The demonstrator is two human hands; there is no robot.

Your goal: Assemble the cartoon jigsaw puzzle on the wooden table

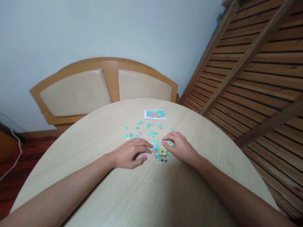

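A partly joined jigsaw puzzle point(157, 152) lies on the table, showing a yellow square cartoon figure and a pale turquoise one. My left hand point(132, 153) rests flat at its left side, fingers apart, the fingertips touching its left edge. A loose pink puzzle piece point(145, 155) lies between that hand's thumb and forefinger, apart from the puzzle. At the puzzle's upper right, my right hand point(181, 146) pinches a small pinkish puzzle piece point(163, 142) between thumb and forefinger. Its other fingers are curled, and a turquoise bit shows beneath them.
Several loose turquoise puzzle pieces point(151, 134) are scattered beyond my hands. Behind them lies a picture card point(155, 114) with cartoon figures. The round wooden table point(99, 192) has a padded bench back point(78, 91) at its far side and a slatted wooden panel point(255, 72) to the right.
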